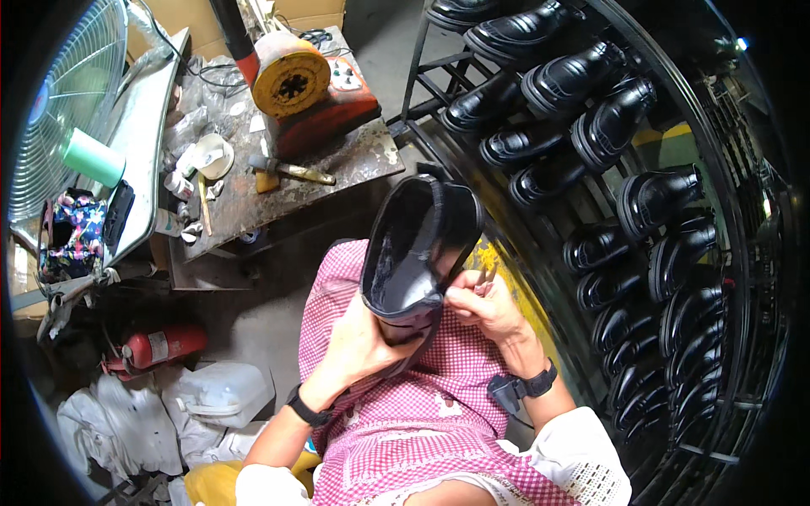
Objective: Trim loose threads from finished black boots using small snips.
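I hold a black shoe upper [418, 244] upside down over my lap, its glossy underside facing me. My left hand [359, 341] grips it from below at the heel end. Pinching the edge of the shoe near the rim, my right hand [485, 304] also seems to hold a small thin tool, too small to make out. Both wrists wear black bands. A pink checked apron [405, 422] covers my lap beneath the shoe.
A curved metal rack [591, 211] with several black shoes runs along the right. A rusty workbench [287, 194] ahead carries a hammer [291, 169], a red and yellow machine [304, 88] and small pots. A fan [67, 93], a red fire extinguisher [156, 346] and a white jug [219, 392] stand at left.
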